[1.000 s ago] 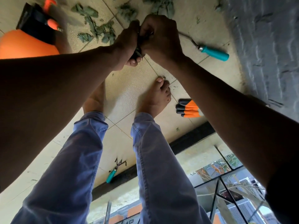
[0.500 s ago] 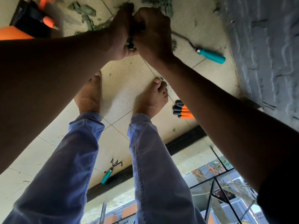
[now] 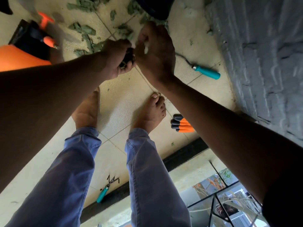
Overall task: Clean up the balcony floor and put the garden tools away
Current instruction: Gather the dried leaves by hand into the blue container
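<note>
Bent right over, we see our two hands meeting above the tiled floor (image 3: 114, 112), and compared with a second ago they have drifted up and away from our feet, closer to the scatter of green leaves (image 3: 85, 30) and to a dark round object (image 3: 155, 7) that has only now come in at the top edge; what it is we cannot tell. Our left hand (image 3: 117, 57) is curled round a small dark clump (image 3: 127, 58), most likely gathered leaf litter, though it is too shadowed to be sure. Our right hand (image 3: 155, 51) is bunched against it with the fingers curled, seemingly pinching something pale; we cannot say what it is. The whole view has swung too: the orange-handled tool (image 3: 46, 31) and the dark pan under it now sit lower in the frame beside the orange shape (image 3: 18, 58). The garden tools have not moved on the floor. The teal-handled tool (image 3: 207, 72) lies just right of our right hand, the teal hand rake (image 3: 105, 191) rests near the balcony edge between our legs, and the orange-and-black gloves (image 3: 182, 125) sit by our right foot. We judge the sweep-up is only partly done: plenty of leaves are left, and no tool has yet been put away.
</note>
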`<action>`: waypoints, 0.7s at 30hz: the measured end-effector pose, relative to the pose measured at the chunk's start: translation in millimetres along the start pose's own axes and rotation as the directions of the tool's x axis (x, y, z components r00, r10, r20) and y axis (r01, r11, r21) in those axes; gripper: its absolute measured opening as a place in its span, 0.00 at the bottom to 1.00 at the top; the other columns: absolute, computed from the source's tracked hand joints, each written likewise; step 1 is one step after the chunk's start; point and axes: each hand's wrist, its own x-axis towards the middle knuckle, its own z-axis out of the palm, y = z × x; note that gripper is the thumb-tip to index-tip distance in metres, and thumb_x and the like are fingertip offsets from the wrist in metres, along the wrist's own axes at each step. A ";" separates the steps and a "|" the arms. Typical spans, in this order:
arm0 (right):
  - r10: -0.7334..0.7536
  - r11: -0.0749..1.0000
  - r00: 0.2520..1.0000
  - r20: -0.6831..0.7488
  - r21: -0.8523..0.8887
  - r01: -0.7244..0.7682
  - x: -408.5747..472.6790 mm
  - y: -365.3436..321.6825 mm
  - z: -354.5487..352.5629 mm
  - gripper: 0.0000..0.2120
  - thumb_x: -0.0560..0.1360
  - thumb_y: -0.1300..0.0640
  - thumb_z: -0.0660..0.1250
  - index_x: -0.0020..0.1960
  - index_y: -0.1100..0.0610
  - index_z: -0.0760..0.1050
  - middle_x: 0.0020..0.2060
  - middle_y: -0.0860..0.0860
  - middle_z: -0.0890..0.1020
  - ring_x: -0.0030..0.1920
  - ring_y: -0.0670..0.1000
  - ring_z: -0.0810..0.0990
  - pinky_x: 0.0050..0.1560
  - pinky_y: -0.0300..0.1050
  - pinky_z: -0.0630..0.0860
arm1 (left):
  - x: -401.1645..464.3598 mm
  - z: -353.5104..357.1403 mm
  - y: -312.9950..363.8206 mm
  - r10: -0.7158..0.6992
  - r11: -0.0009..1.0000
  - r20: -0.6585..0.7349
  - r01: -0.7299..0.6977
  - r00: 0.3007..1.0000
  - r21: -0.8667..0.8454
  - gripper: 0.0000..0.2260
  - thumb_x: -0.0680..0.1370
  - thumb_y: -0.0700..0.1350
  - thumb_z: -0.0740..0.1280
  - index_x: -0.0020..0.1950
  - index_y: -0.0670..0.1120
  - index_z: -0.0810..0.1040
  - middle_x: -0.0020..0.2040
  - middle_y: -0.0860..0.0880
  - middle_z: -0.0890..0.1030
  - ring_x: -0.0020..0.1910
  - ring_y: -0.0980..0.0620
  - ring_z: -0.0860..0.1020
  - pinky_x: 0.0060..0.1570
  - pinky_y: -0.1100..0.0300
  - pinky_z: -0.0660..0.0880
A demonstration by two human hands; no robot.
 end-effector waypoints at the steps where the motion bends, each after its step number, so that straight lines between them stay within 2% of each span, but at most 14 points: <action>1: 0.016 0.999 1.000 0.000 -0.036 -0.016 2.5 10.4 -3.4 0.05 0.73 0.59 0.67 0.47 0.59 0.78 0.42 0.52 0.81 0.41 0.48 0.74 0.35 0.38 0.65 | 3.6 1.1 4.7 -0.017 1.000 0.014 0.017 1.000 -0.010 0.12 0.85 0.46 0.62 0.43 0.45 0.77 0.38 0.48 0.79 0.29 0.55 0.78 0.25 0.68 0.69; 4: 0.110 0.969 0.992 0.053 -0.228 -0.095 12.4 53.7 -15.8 0.07 0.75 0.57 0.65 0.51 0.55 0.80 0.45 0.51 0.83 0.46 0.50 0.79 0.41 0.42 0.71 | 4.9 -7.1 -6.5 -0.031 0.999 0.050 0.030 0.998 0.021 0.12 0.85 0.44 0.61 0.45 0.44 0.80 0.35 0.49 0.79 0.28 0.57 0.77 0.24 0.69 0.67; 6: 0.206 0.913 0.973 0.100 -0.378 -0.155 22.1 86.1 -26.4 0.10 0.77 0.58 0.66 0.58 0.53 0.78 0.55 0.52 0.82 0.55 0.53 0.79 0.46 0.47 0.78 | 6.4 -7.2 -8.0 -0.019 0.999 0.073 0.017 0.997 0.034 0.09 0.83 0.42 0.64 0.44 0.44 0.80 0.33 0.49 0.79 0.26 0.57 0.76 0.23 0.69 0.67; 9: 0.328 0.811 0.935 0.134 -0.547 -0.206 37.1 127.2 -41.5 0.23 0.76 0.65 0.64 0.70 0.53 0.71 0.71 0.57 0.71 0.68 0.58 0.71 0.49 0.46 0.76 | 9.8 -6.5 -12.9 -0.016 0.998 0.083 0.011 0.996 0.058 0.05 0.80 0.41 0.70 0.45 0.45 0.78 0.32 0.49 0.79 0.26 0.57 0.75 0.23 0.68 0.67; 11: 0.351 0.763 0.924 0.154 -0.619 -0.186 44.8 145.4 -50.2 0.30 0.73 0.69 0.64 0.74 0.54 0.67 0.77 0.59 0.65 0.74 0.62 0.65 0.55 0.52 0.77 | 12.1 -5.4 -16.5 -0.021 0.998 0.101 0.016 0.995 0.056 0.04 0.80 0.41 0.70 0.46 0.45 0.77 0.32 0.49 0.79 0.26 0.57 0.75 0.23 0.68 0.66; 14: 0.324 0.730 0.907 0.267 -0.681 -0.060 49.7 160.2 -58.4 0.34 0.73 0.70 0.65 0.77 0.56 0.63 0.78 0.62 0.61 0.75 0.66 0.63 0.64 0.59 0.74 | 14.7 -3.2 -22.6 -0.015 0.999 0.096 0.010 0.995 0.053 0.04 0.79 0.40 0.71 0.47 0.45 0.78 0.32 0.49 0.79 0.25 0.57 0.74 0.22 0.68 0.66; 16: 0.294 0.721 0.909 0.294 -0.693 -0.010 51.5 162.9 -61.9 0.33 0.74 0.70 0.65 0.77 0.58 0.62 0.77 0.64 0.62 0.74 0.66 0.65 0.64 0.61 0.74 | 14.0 -3.0 -26.5 -0.013 0.999 0.089 0.008 0.996 0.051 0.03 0.78 0.40 0.72 0.50 0.43 0.80 0.33 0.48 0.79 0.25 0.57 0.74 0.22 0.68 0.66; 19: 0.248 0.722 0.920 0.303 -0.691 0.034 51.9 166.5 -61.1 0.27 0.75 0.70 0.65 0.73 0.61 0.66 0.70 0.66 0.69 0.69 0.67 0.71 0.62 0.59 0.75 | 13.6 -3.8 -34.3 -0.015 0.999 0.063 0.012 0.998 0.046 0.12 0.78 0.40 0.71 0.60 0.37 0.81 0.33 0.47 0.79 0.25 0.56 0.74 0.22 0.67 0.66; 21: 0.209 0.764 0.929 0.305 -0.644 0.039 51.8 169.4 -55.4 0.21 0.75 0.69 0.65 0.67 0.63 0.70 0.64 0.66 0.74 0.65 0.66 0.74 0.59 0.55 0.76 | 11.8 -3.9 -37.6 -0.015 0.999 0.050 0.012 0.999 0.053 0.13 0.78 0.40 0.71 0.62 0.36 0.81 0.34 0.46 0.79 0.25 0.56 0.74 0.22 0.67 0.66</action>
